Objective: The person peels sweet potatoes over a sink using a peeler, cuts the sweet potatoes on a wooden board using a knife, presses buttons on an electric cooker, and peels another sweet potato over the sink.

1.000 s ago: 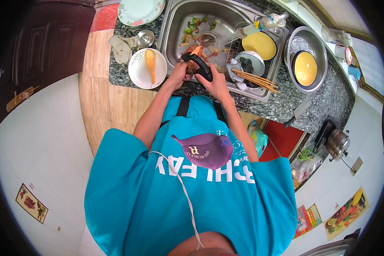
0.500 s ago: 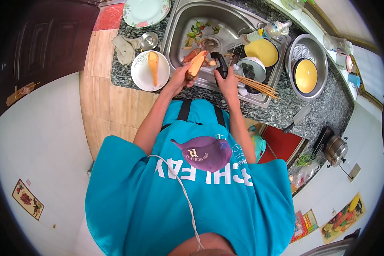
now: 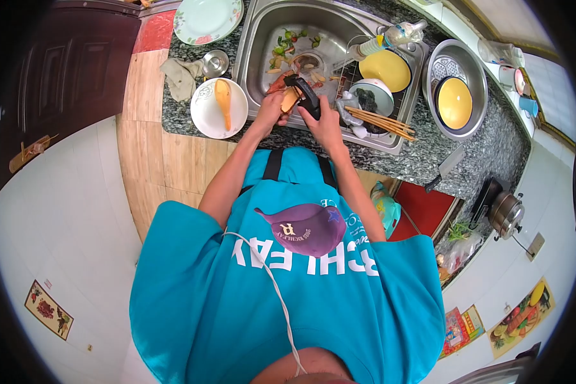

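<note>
Over the sink's front edge, my left hand [image 3: 272,114] is closed round a partly peeled sweet potato [image 3: 289,100], its orange flesh showing. My right hand [image 3: 325,125] grips a black peeler [image 3: 308,97], whose head lies across the upper end of the sweet potato. Whether the blade touches it is hard to make out. Reddish-brown peelings [image 3: 279,83] lie in the sink [image 3: 253,70] just beyond my hands. A white bowl [image 3: 201,118] to the left holds a peeled orange piece [image 3: 223,102], thick at one end and narrow at the other.
Chopsticks [image 3: 381,121] and a yellow bowl [image 3: 385,70] rest at the rack on the sink's right side. A steel basin [image 3: 480,61] stands farther right. A knife [image 3: 447,168] lies near the counter's front edge. A cloth [image 3: 180,78] and metal cup [image 3: 215,63] are left of the sink.
My right hand has moved left, bringing the peeler from beside the sweet potato to over its upper end. The sweet potato sits slightly lower. The whole view has shifted a little.
</note>
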Motion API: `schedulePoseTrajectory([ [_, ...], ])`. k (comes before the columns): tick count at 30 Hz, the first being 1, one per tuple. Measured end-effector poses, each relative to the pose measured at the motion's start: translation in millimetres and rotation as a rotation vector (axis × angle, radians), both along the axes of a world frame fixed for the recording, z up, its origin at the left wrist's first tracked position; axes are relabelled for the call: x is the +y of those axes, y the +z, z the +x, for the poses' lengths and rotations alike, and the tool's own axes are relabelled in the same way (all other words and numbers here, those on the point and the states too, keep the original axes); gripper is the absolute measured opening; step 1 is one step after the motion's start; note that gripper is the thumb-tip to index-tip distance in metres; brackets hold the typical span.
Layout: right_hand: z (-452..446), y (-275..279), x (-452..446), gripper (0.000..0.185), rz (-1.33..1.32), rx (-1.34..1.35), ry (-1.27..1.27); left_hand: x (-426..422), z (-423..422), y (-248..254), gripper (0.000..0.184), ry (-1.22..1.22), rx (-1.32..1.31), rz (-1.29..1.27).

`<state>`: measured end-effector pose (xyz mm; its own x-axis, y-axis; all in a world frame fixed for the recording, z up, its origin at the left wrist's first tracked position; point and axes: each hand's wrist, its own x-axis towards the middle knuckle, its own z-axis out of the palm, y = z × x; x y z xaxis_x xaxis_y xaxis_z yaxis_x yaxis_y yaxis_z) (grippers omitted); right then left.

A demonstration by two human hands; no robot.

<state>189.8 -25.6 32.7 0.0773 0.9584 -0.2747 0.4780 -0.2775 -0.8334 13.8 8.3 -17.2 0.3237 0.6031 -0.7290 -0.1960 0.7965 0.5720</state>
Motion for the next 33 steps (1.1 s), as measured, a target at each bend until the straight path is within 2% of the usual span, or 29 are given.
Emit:
schedulePoseTrajectory([
  [7,8,-21,1,0.044,0.008,-0.042,0.059,-9,-20,14,0.029,0.004,-0.001,-0.017],
  [9,30,-41,5,0.044,-0.048,-0.153,-0.185,-10,-34,23,0.031,0.069,-0.112,-0.056],
  [13,23,-17,1,0.044,-0.144,-0.13,-0.154,-7,-32,36,0.042,0.12,-0.117,-0.008],
  [14,16,-21,-2,0.044,-0.049,-0.144,-0.129,-5,-29,40,0.044,0.113,-0.106,-0.043],
  [15,13,-18,0,0.045,-0.095,-0.125,-0.123,-3,-26,40,0.044,0.113,-0.102,-0.042],
  [17,12,-10,1,0.044,-0.161,-0.076,-0.193,1,-19,38,0.041,0.126,-0.147,-0.06],
  [18,13,-10,-1,0.044,-0.164,-0.08,-0.192,-3,-19,17,0.039,0.151,-0.143,-0.106],
  [21,8,-9,-6,0.044,-0.12,-0.026,-0.184,-2,-17,0,0.039,0.155,-0.128,-0.163],
  [22,5,-5,-8,0.044,-0.096,0.003,-0.15,-1,-12,-1,0.039,0.152,-0.058,-0.165],
  [25,-2,5,-8,0.043,-0.076,0.053,-0.082,4,-6,4,0.045,0.059,-0.078,-0.064],
  [26,-4,9,-7,0.043,-0.098,0.079,-0.019,4,-2,6,0.037,0.07,-0.064,-0.054],
  [30,-10,11,-8,0.043,-0.046,0.126,0.089,8,7,15,0.024,0.085,-0.04,-0.078],
  [33,-7,13,-8,0.045,-0.053,0.104,0.14,6,5,12,0.026,0.065,0.008,-0.107],
])
